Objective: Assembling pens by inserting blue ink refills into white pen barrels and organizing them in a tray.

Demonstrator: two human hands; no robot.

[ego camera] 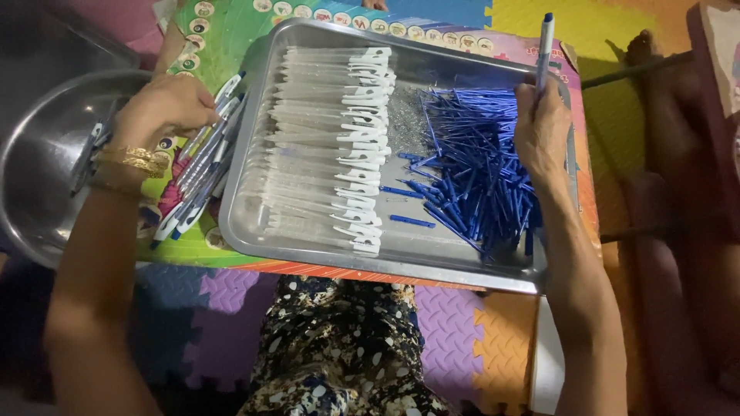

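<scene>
A steel tray (432,266) lies on a colourful low table (231,31). A row of clear pen barrels with white clips (331,150) fills its left half. A heap of blue pen refills (478,162) fills its right half. My right hand (542,132) rests over the refill heap and holds one assembled pen (544,48) upright. My left hand (166,106), with gold bangles at the wrist, lies on a bundle of finished white-and-blue pens (202,166) just left of the tray, fingers curled around them.
A large round steel bowl (38,173) sits at the far left. Foam puzzle floor mats (455,339) lie below the table. My patterned clothing (339,347) is at the bottom centre. Another person's legs (678,216) stretch along the right side.
</scene>
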